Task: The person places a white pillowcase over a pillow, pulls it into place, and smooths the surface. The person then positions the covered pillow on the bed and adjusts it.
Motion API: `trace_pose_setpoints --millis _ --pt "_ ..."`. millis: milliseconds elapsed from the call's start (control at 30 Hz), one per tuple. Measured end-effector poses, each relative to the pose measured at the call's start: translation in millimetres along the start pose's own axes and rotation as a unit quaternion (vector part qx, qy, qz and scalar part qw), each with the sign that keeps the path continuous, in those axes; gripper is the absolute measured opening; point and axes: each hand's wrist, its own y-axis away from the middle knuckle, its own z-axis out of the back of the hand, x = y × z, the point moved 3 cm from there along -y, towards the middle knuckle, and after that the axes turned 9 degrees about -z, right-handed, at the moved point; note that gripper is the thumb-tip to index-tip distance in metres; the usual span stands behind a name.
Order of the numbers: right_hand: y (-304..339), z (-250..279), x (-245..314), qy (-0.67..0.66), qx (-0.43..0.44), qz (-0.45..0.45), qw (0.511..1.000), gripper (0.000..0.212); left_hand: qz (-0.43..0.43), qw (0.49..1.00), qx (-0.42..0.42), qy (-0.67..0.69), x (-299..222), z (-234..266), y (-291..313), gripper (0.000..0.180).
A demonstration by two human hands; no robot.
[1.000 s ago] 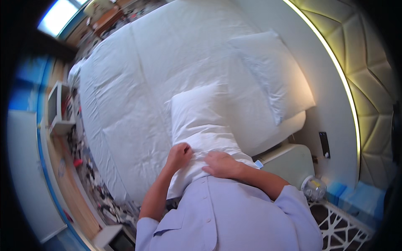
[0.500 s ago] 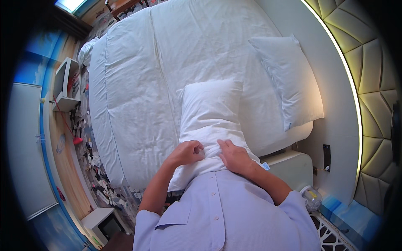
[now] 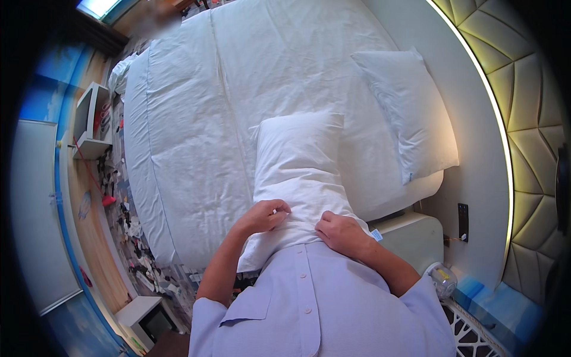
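A white pillow in a wrinkled pillowcase lies lengthwise on the bed, its near end against the front of my lilac shirt. My left hand is closed over its left side near this end, thumb and fingertips pinching the cloth. On the right side my right hand has its fingers curled into the pillowcase fabric. Folds run across the cloth between the two hands. By my right wrist a small blue-and-white label sticks out at the pillow's edge.
The white-covered bed spreads ahead. A second white pillow rests by the headboard side on the right. A pale bedside cabinet and a clear round jar stand at my right. White shelf units line the left wall.
My right hand has drawn back slightly toward me, and its fingers have curled in. My left hand stays nearly in place. A blurred patch has appeared at the top left.
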Motion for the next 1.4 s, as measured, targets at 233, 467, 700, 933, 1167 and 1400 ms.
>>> trace_pose_setpoints --millis 233,467,700,933,1167,1400 --pt "5 1 2 -0.031 -0.063 0.038 0.997 0.009 -0.095 0.993 0.053 -0.046 -3 -5 5 0.053" --pt "7 0 0 -0.027 -0.020 0.032 0.999 0.010 -0.127 0.989 0.051 -0.062 -7 -13 2 0.038" --pt "5 -10 -6 0.012 -0.018 0.037 0.999 0.012 -0.255 0.942 -0.040 -0.214 -29 -35 -4 0.009" --pt "5 -11 -3 -0.056 -0.057 0.037 0.996 0.009 -0.145 0.948 -0.264 -0.098 -15 -8 -21 0.016" --pt "-17 -25 -10 -0.138 -0.020 0.063 0.988 0.037 -0.201 0.931 -0.305 -0.017 -38 -14 -29 0.013" --pt "-70 -47 -46 -0.038 0.121 0.001 0.992 0.040 -0.380 0.889 -0.233 -0.104 -77 -40 -2 0.005"
